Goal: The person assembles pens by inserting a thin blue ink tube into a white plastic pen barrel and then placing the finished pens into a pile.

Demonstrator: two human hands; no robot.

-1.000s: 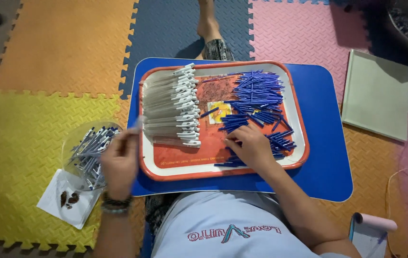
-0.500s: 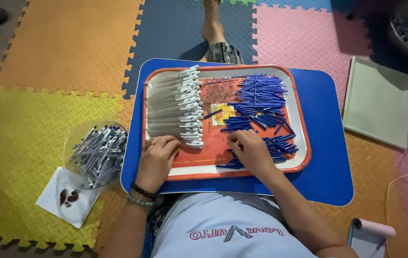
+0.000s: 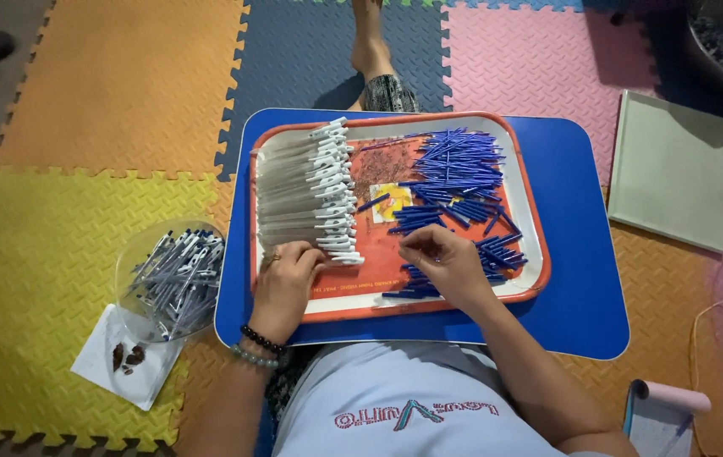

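A second ago the left hand [image 3: 287,283] was out over the clear bowl of finished pens [image 3: 171,278]; it now lies on the orange tray [image 3: 533,254], fingers curled at the near end of the row of white pen barrels [image 3: 304,193], grip loosely closed on a barrel there. The right hand [image 3: 444,262] has stayed by the heap of blue refills [image 3: 459,182], fingertips pinched, though what they pinch is too small to tell. The tray rests on a blue lap desk [image 3: 585,279] above foam puzzle mats [image 3: 116,93]. A pale green board [image 3: 670,169] lies to the right.
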